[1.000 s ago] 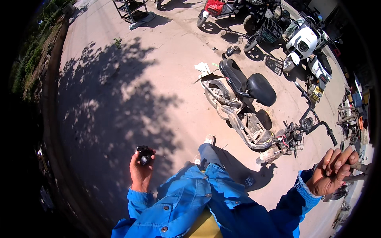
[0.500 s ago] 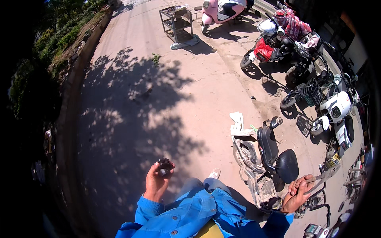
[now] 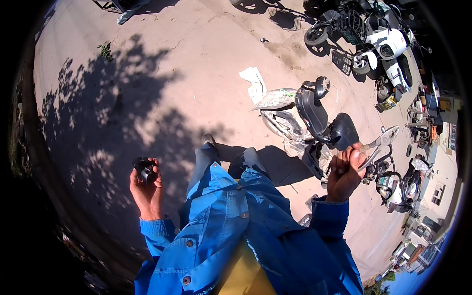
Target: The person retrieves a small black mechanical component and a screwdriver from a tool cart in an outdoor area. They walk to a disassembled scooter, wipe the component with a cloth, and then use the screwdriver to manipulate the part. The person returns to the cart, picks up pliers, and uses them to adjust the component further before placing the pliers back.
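Note:
At waist height on the left, my left hand (image 3: 149, 196) grips a small black plastic or metal part (image 3: 144, 167) in its curled fingers. My right hand (image 3: 342, 177) is wrapped round a metal plier-like tool (image 3: 383, 138), its head pointing up and away from me. Beyond that tool lies the dusty body of a worn electric scooter (image 3: 282, 125), with a black seat (image 3: 310, 110), a rear black pad (image 3: 344, 132) and handlebars partly hidden behind my right hand. A crumpled white sheet (image 3: 253, 81) is on the concrete beside the scooter.
Several scooters, including a white one (image 3: 386, 43), line the upper right. A metal rack (image 3: 112, 6) is cut off at the upper left. Tree shade falls across the concrete (image 3: 211, 64). A curb runs down the left. Clutter and pale buildings (image 3: 437, 191) fill the right rim.
The view has swung about, to the rack and parked scooters, then down again. My feet have stepped. My right hand is raised nearer the scooter's seat, showing more of the tool; both hands keep their holds.

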Motion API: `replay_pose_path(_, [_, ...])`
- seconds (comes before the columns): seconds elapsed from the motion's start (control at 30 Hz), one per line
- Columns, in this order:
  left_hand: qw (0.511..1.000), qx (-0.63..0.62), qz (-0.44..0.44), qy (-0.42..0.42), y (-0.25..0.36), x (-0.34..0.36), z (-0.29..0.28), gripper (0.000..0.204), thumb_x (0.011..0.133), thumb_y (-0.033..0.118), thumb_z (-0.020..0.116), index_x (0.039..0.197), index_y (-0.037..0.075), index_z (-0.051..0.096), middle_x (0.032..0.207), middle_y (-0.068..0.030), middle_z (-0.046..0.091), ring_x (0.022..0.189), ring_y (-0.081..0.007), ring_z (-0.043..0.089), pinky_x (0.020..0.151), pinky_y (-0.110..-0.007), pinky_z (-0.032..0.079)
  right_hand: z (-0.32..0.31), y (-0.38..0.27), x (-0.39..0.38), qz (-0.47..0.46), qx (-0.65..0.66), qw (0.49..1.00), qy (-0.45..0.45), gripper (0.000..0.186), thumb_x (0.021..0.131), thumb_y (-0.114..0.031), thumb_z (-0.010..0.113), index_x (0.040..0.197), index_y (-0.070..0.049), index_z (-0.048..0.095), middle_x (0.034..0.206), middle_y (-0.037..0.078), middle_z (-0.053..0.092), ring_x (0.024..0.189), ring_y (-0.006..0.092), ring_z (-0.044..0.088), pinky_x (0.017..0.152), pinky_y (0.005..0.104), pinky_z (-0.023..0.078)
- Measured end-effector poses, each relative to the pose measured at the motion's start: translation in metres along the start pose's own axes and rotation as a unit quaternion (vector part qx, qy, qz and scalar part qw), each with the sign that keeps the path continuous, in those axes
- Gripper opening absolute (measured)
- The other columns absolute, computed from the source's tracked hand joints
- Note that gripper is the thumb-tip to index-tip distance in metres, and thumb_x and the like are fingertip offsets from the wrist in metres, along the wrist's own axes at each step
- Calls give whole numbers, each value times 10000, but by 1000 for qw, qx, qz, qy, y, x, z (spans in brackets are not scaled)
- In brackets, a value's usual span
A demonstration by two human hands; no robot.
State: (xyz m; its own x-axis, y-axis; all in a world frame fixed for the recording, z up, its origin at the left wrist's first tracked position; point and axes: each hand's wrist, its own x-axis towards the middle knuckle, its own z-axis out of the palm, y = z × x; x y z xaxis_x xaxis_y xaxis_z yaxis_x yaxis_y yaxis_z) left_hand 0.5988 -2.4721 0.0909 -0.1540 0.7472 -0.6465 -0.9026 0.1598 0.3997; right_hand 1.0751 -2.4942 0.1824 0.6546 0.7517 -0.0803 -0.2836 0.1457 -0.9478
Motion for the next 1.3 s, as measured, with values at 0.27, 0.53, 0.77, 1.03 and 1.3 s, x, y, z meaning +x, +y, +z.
replay_pose_path(0.27, [990, 110, -14, -88, 25, 129, 133, 414, 999, 192, 661, 1329, -39, 568, 1284, -237, 628, 1196, -396, 627, 897, -402, 640, 6, 18, 23, -55, -81, 984, 150, 215, 1072, -222, 613, 1188, -42, 595, 710, -17, 441, 530, 68, 338, 498, 258, 309])
replay_pose_path(0.53, [976, 138, -113, -121, -60, 205, 253, 448, 981, 207, 663, 1325, -60, 560, 1254, -254, 621, 1129, -373, 647, 890, -390, 640, 9, 79, 103, -27, -104, 955, 275, 180, 1067, -194, 617, 1168, -46, 607, 716, -22, 458, 540, 54, 350, 503, 251, 303])
replay_pose_path(0.77, [958, 204, -146, -138, -130, 274, 372, 441, 991, 233, 641, 1313, -60, 573, 1242, -246, 634, 1161, -379, 626, 882, -377, 621, 48, 98, 234, 19, -85, 974, 211, 260, 1051, -175, 619, 1255, -25, 557, 733, -17, 479, 582, 52, 410, 533, 245, 362])
replay_pose_path(1.03, [899, 274, -286, -186, -248, 349, 478, 428, 984, 226, 634, 1289, -69, 576, 1260, -248, 640, 1181, -402, 637, 896, -399, 641, 49, 141, 315, 42, -232, 956, 177, 310, 1064, -216, 608, 1305, -22, 584, 755, -36, 484, 602, 39, 416, 557, 223, 346])
replay_pose_path(1.3, [768, 400, -441, -238, -408, 455, 560, 481, 980, 266, 643, 1308, -76, 556, 1233, -238, 647, 1189, -390, 638, 911, -394, 641, 81, 250, 356, 269, -71, 904, 323, 94, 1013, -129, 657, 1068, -63, 620, 852, -11, 586, 748, 62, 503, 660, 264, 443])
